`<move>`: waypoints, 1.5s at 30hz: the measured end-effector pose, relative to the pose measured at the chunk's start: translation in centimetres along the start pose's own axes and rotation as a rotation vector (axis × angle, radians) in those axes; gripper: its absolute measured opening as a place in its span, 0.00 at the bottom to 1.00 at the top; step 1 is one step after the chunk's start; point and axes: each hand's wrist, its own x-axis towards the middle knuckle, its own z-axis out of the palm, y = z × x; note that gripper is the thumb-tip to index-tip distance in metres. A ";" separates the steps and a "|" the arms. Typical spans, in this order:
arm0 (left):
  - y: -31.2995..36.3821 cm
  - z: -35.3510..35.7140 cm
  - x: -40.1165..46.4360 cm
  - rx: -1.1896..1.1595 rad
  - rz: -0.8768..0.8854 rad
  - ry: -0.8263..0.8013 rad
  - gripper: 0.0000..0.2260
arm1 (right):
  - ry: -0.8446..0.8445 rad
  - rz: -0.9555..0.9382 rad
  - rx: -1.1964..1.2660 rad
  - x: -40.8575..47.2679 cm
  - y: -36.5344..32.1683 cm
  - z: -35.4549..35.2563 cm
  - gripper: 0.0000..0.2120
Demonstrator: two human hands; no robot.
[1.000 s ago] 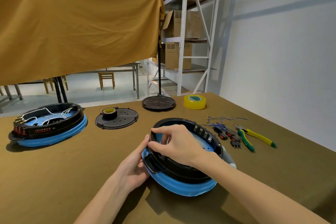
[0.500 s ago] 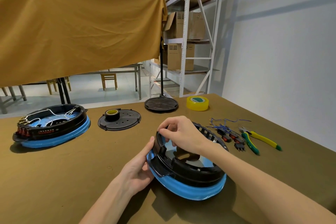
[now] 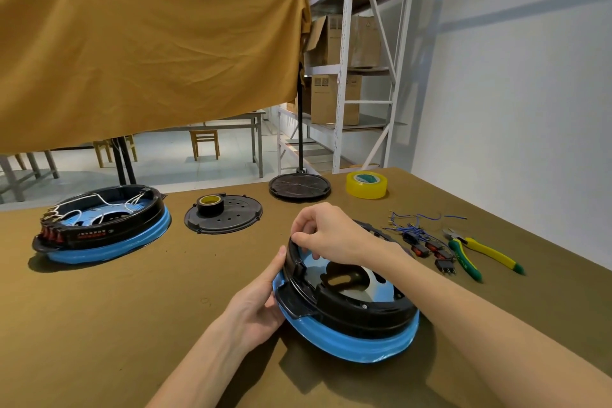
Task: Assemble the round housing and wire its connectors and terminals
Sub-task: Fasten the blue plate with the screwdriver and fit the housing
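Here — round housing (image 3: 347,315) tilted | left hand (image 3: 261,301) fingers cupping its edge | right hand (image 3: 331,235) fingers pinching its upper rim

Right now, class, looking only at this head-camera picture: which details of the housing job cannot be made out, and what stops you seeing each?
- Right hand: its fingertips curl over the black rim of the near housing; what they pinch is hidden.
- Left hand: its fingers disappear behind the housing's side.
- Connectors beside the pliers: too small to count their terminals.
- Far housing: where its white wires end is too small to tell.
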 end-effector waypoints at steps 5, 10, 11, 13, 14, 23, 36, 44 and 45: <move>0.1 -0.1 0.0 -0.045 -0.017 -0.012 0.25 | 0.012 0.003 0.001 -0.3 -0.2 0.0 0.02; 0.1 -0.3 -0.2 -0.049 -0.011 -0.053 0.24 | -0.006 0.154 0.156 -0.1 -0.6 -0.3 0.02; 0.1 -0.3 -0.2 -0.046 -0.009 -0.057 0.23 | -0.024 0.235 0.259 -0.2 -0.5 -0.6 0.02; 0.1 -0.2 -0.4 -0.023 -0.009 -0.048 0.21 | -0.039 0.362 0.430 -0.4 -0.3 -0.9 0.05; 0.1 -0.2 -0.4 -0.006 -0.008 -0.032 0.22 | -0.041 0.389 0.480 -0.6 0.0 -1.0 0.07; 0.5 -0.9 0.4 0.033 -0.028 -0.045 0.26 | -0.069 0.508 0.645 -1.4 0.2 0.0 0.11; 0.2 -0.2 0.5 0.473 0.246 0.004 0.26 | 0.257 0.017 -0.100 -4.2 -1.6 2.2 0.29; 2.2 3.5 -2.5 0.339 0.589 -0.083 0.13 | 0.457 -0.050 0.174 -4.7 -3.2 -0.7 0.27; 2.7 4.2 -3.0 0.379 0.641 -0.087 0.13 | 0.494 -0.063 0.198 -4.8 -3.4 -1.0 0.27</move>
